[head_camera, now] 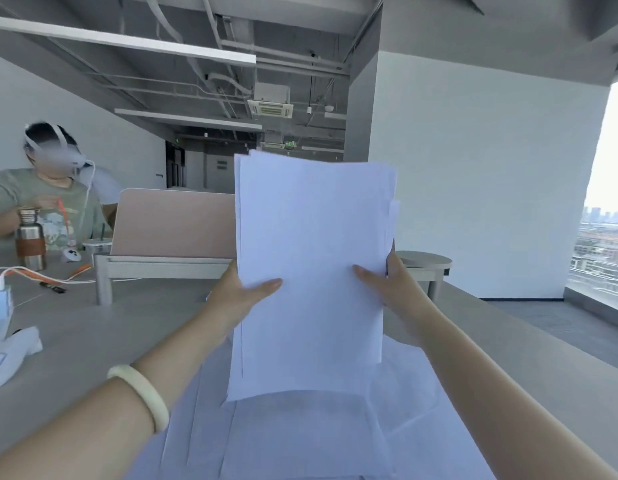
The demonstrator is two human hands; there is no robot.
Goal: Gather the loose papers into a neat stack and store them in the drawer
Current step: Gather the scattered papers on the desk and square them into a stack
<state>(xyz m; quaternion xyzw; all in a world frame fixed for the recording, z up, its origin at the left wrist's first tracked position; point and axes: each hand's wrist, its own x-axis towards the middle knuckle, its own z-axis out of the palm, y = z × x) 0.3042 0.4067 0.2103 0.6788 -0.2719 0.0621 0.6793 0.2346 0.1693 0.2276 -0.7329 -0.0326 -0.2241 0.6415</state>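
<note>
While the stack of papers is held upright over the table, its long axis running bottom to top, the scene is taken from the left. The left hand is clamped on the stack's left edge, thumb laid across the front sheet, fingers hidden behind; a pale bangle is worn on that wrist. The stack is caught between the two hands, and its top edges are seen to be uneven, with a few sheets poking out at upper right, so squaring is judged unfinished. The right hand is pinched on the right edge in the same way, at much the same height, so neither hand is nearer.

Under the lower edge, more loose sheets are spread flat on the grey table; whether they are touched cannot be told. A downward tap is what seems called for. No drawer is seen.

Round the room, a seated person and a steel bottle are found far left, then a pink divider, a round stool, a white wall and a bright window.
</note>
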